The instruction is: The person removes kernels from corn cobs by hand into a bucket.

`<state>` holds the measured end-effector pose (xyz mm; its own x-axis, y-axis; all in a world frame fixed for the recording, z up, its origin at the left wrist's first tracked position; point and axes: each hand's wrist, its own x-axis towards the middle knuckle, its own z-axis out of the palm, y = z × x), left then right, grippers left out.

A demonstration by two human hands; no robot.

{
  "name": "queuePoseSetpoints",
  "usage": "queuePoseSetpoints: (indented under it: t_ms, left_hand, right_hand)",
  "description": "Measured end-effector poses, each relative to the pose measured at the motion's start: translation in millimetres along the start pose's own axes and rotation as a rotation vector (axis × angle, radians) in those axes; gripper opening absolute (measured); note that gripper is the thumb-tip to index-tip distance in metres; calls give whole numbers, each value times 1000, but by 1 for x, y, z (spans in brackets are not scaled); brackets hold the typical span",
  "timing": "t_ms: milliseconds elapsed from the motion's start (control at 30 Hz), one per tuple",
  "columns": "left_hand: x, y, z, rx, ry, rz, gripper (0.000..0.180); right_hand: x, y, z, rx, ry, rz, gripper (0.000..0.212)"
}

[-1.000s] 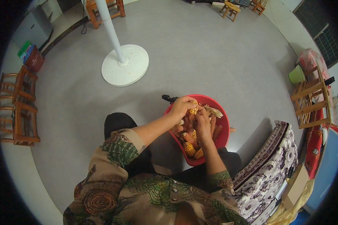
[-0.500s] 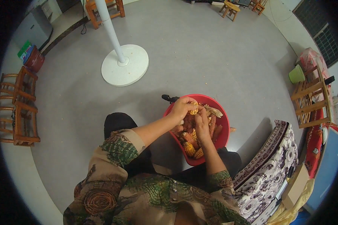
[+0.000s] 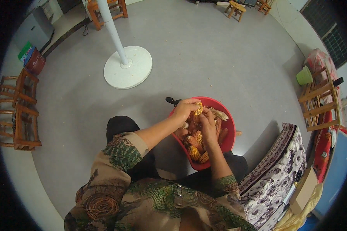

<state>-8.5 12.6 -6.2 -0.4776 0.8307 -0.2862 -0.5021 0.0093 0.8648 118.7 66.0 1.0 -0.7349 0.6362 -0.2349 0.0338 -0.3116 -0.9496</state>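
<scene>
My left hand (image 3: 185, 110) is closed around a yellow ear of corn (image 3: 198, 109), held over the far part of a red tub (image 3: 232, 134). On its right side, my right hand (image 3: 207, 122) has its fingers curled in and pressed against the same ear. The wrist hides part of what lies below. Inside the tub are bare reddish cobs (image 3: 194, 141) and several ears with yellow kernels (image 3: 194, 153). A pale cob or husk (image 3: 219, 114) rests by the tub's right rim.
Stray kernels dot the grey floor (image 3: 173, 65). A white pole on a round base (image 3: 129, 73) stands ahead. Wooden chairs (image 3: 25, 127) line the left; a flower-patterned cushion (image 3: 277, 165) and a wooden rack (image 3: 320, 104) are at right. One cob piece (image 3: 239, 133) lies outside the tub.
The ear of corn has turned slightly in my left hand, showing more of its kernels. My right fingers have shifted a little along it. The tub stays put.
</scene>
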Motion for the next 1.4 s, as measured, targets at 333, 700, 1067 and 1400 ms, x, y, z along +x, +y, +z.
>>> queuePoseSetpoints:
  t_ms: [333, 700, 1067, 1400]
  left_hand:
    - [-4, 2, 5, 178, -18, -21, 28]
    - [-2, 6, 4, 232, 70, -48, 20]
    - [-11, 28, 19, 11, 93, -152, 26]
    - [-9, 25, 8, 74, -101, -83, 32]
  right_hand:
    - [7, 21, -13, -134, -26, -96, 26]
    - [-7, -17, 4, 101, -1, 55, 27]
    - [2, -21, -12, 323, 54, 103, 28]
    - [-7, -26, 0, 57, 38, 15, 22]
